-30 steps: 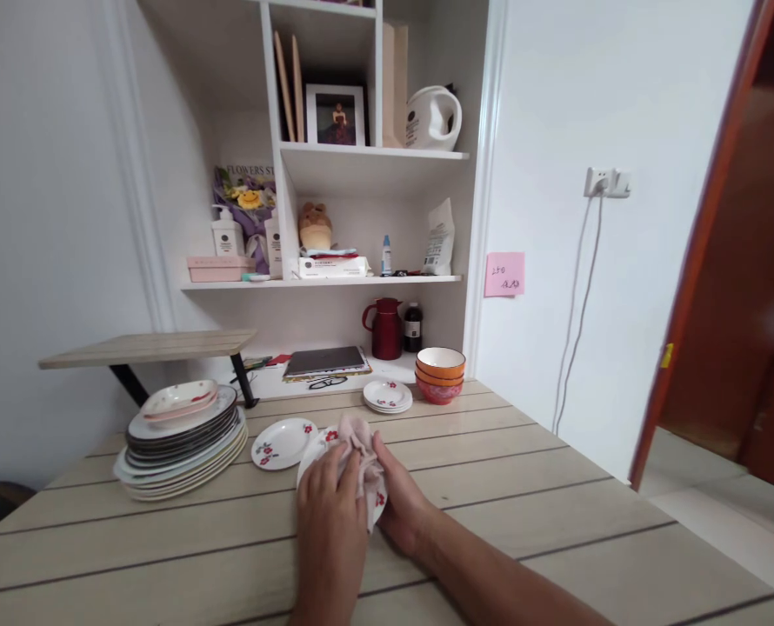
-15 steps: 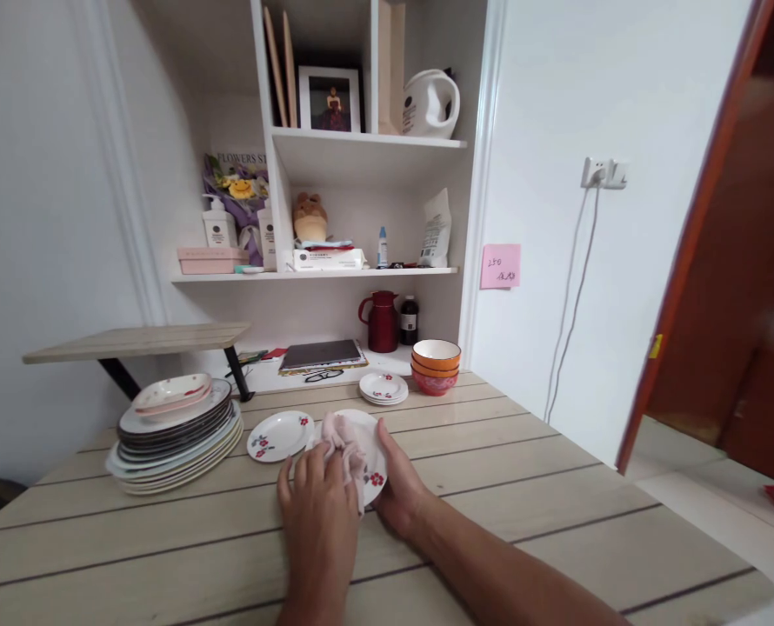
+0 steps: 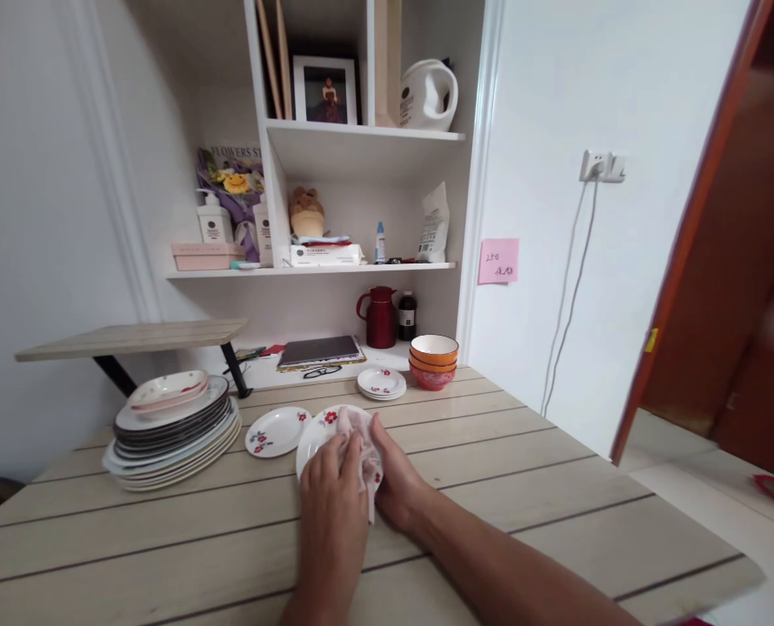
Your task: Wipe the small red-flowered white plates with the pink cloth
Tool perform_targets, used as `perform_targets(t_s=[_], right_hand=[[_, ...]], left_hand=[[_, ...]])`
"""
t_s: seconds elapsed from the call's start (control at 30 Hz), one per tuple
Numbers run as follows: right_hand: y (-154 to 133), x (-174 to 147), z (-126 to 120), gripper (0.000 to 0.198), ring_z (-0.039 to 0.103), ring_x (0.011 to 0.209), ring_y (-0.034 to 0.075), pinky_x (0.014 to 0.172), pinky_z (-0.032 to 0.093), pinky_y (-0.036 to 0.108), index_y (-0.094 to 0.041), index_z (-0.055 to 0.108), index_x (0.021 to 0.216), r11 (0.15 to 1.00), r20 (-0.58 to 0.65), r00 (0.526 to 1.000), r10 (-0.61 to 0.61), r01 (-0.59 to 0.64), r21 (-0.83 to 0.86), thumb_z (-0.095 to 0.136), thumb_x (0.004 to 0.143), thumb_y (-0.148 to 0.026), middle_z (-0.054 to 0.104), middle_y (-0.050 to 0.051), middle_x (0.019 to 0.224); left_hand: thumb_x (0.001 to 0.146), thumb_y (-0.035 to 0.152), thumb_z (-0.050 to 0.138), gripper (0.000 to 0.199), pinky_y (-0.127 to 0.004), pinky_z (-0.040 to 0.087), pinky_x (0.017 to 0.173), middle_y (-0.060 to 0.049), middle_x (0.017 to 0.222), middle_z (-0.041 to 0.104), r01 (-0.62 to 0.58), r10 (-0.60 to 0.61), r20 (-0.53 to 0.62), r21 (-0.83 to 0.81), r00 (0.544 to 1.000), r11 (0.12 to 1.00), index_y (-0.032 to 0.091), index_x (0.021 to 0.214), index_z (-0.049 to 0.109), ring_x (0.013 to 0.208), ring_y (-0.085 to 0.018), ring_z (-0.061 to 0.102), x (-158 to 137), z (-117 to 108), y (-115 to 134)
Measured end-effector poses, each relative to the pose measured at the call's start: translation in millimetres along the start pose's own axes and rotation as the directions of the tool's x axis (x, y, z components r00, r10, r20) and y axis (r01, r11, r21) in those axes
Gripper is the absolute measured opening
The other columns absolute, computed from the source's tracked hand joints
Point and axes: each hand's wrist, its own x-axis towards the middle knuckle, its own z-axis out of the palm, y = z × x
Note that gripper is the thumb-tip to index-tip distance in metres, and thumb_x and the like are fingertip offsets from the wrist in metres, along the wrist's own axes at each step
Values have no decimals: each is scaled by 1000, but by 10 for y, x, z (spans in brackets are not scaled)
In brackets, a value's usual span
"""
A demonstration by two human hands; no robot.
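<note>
A white plate with red flowers (image 3: 311, 439) is held above the table, its right rim in the grip of my right hand (image 3: 398, 480). My left hand (image 3: 335, 487) presses a crumpled pale pink cloth (image 3: 359, 435) against the plate's face, fingers bent over the fabric. Just left of it, a second flowered plate (image 3: 277, 432) lies flat on the table. Behind it sits a small stack of flowered saucers (image 3: 382, 383). My right thumb shows at the rim; the other right fingers are hidden beneath the plate.
A tall stack of mixed plates (image 3: 171, 435) stands at the left, beside a small raised shelf (image 3: 132, 337). Stacked bowls (image 3: 433, 362) are at the back right. Behind the wooden table (image 3: 465, 556) are a laptop (image 3: 320, 350), glasses (image 3: 322, 371) and a red jug (image 3: 380, 318).
My left hand and the cloth have shifted right across the plate, uncovering a red flower at its top left. My right hand keeps its hold on the rim. The view has shifted slightly.
</note>
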Motion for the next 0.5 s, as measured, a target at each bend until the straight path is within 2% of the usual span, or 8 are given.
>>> perform_targets(t_s=[0.13,0.3,0.4,0.5], right_hand=[[-1,-28,23,65,69,92,21,92,48,32,-11,69,102,1000,15,1000,20,-20,17,46,87,-70,75,10,91],[-95,-52,52,63,70,88,21,89,51,32,-11,68,89,994,59,998,9,-15,111,40,91,-68,74,10,82],[-161,-16,4,66,71,85,23,87,52,34,-9,68,95,989,55,998,-7,-1,150,40,91,-68,74,12,82],[-213,33,-71,74,71,86,24,87,53,36,-6,66,107,984,46,998,-39,30,177,39,88,-72,75,15,91]], left_hand=[[85,11,51,39,-44,50,90,-12,118,66,-46,48,26,-46,999,998,21,120,64,109,-26,60,27,-34,-4],[85,12,49,36,-47,49,91,-8,117,69,-178,187,35,-182,982,967,25,114,67,109,-26,62,64,-79,0],[85,7,47,41,-48,46,95,-4,119,70,-187,203,55,-223,978,957,30,113,68,111,-24,62,59,-93,9],[83,4,47,46,-51,42,99,-1,121,70,-131,149,80,-199,986,971,33,111,69,113,-24,62,42,-103,-2]])
